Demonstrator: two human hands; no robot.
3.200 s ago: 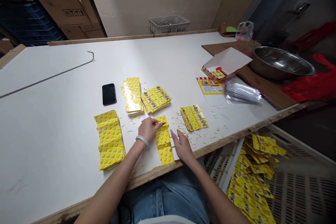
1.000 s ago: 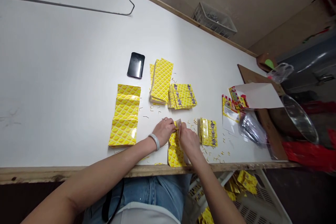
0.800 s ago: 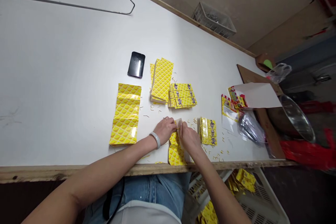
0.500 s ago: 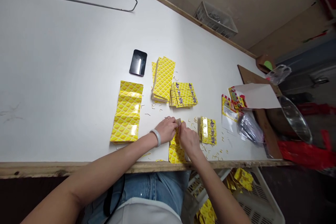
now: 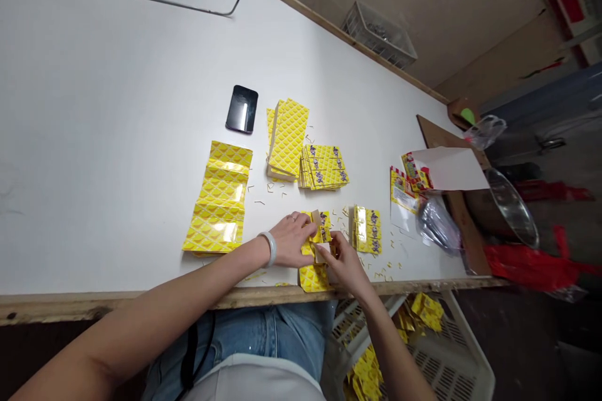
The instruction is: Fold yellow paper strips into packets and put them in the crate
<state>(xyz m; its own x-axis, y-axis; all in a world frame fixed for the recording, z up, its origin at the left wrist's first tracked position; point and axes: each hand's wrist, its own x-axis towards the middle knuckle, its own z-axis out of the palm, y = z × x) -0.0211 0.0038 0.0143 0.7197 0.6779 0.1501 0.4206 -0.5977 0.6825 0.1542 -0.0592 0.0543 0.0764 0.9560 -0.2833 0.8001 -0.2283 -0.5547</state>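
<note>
My left hand (image 5: 292, 239), with a pale bangle at the wrist, and my right hand (image 5: 345, 262) meet over a strip of yellow sachets (image 5: 312, 276) near the table's front edge. Both pinch a small yellow sachet piece (image 5: 322, 233) folded up from the strip's far end. A small stack of printed sachets (image 5: 367, 229) lies just right of my right hand. A long folded yellow strip (image 5: 217, 199) lies left of my left hand.
Farther back lie a stack of yellow strips (image 5: 286, 138), a pile of printed sachets (image 5: 323, 166) and a black phone (image 5: 242, 109). To the right are an open carton (image 5: 435, 170), a clear bag (image 5: 437, 225) and a steel bowl (image 5: 510, 208). A white crate (image 5: 426, 351) with sachets sits below.
My head has turned and tilted since the oldest frame. In the last second both hands lifted and folded the strip's far end back toward me, showing its printed side.
</note>
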